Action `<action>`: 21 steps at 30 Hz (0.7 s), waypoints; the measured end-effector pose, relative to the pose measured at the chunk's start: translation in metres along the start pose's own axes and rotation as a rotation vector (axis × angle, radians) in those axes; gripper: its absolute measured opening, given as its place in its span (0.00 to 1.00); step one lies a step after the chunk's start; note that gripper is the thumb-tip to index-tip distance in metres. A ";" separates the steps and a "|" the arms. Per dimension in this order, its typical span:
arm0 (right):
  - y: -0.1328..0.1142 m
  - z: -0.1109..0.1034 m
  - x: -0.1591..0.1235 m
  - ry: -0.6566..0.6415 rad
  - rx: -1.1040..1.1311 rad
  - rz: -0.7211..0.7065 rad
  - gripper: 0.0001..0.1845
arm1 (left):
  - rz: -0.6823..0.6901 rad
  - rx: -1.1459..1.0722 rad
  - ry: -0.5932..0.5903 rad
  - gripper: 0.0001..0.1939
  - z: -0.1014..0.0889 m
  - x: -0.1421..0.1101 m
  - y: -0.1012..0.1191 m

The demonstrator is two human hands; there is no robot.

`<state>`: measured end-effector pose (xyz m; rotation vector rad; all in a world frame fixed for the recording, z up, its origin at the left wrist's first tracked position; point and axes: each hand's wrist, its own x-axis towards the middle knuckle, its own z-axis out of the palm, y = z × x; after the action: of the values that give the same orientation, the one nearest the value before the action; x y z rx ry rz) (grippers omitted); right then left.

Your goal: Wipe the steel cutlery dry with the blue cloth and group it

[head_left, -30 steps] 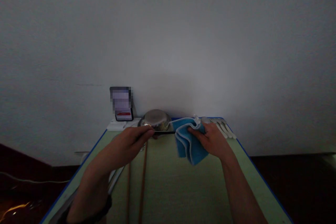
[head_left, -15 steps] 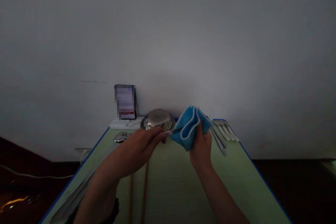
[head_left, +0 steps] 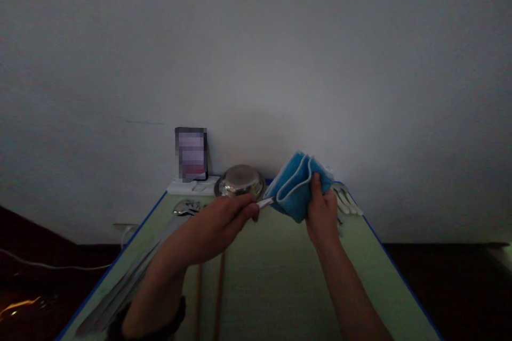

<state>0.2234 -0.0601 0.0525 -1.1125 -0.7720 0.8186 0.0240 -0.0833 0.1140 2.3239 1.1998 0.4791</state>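
My left hand (head_left: 224, 219) is closed on the handle of a thin metal utensil (head_left: 265, 203) whose far end disappears into a folded blue cloth (head_left: 295, 189). My right hand (head_left: 322, 211) grips that cloth from below, thumb pressed on its front, so the cloth wraps the utensil's tip. Both hands hover above the far part of a green table (head_left: 272, 277). What kind of utensil it is stays hidden by the cloth.
An upturned steel bowl (head_left: 240, 180) sits at the table's far edge beside a small upright screen (head_left: 191, 153) on a white base. White-handled cutlery (head_left: 348, 201) lies far right, metal utensils (head_left: 188, 208) far left, two wooden chopsticks (head_left: 218, 298) in the near middle.
My right hand has lifted the cloth off the table, turned it upward and closed it over the utensil's end. My left hand has shifted slightly right with the utensil.
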 end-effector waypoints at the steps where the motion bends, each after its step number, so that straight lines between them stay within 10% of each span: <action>1: 0.002 0.004 -0.003 0.025 0.022 0.033 0.19 | 0.003 0.002 -0.001 0.15 0.004 0.002 0.001; 9: -0.003 0.022 -0.015 0.020 0.301 0.267 0.18 | 0.009 0.011 0.006 0.14 0.031 0.018 0.008; 16: -0.012 0.014 -0.011 0.024 0.347 0.248 0.17 | 0.146 -0.166 -0.236 0.18 0.021 0.012 0.019; 21: -0.001 0.031 -0.033 -0.083 0.375 0.348 0.19 | 0.134 -0.152 -0.080 0.17 0.034 0.022 0.013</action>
<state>0.1810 -0.0754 0.0570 -0.8870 -0.4692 1.2531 0.0619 -0.0800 0.0952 2.2784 0.9416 0.5001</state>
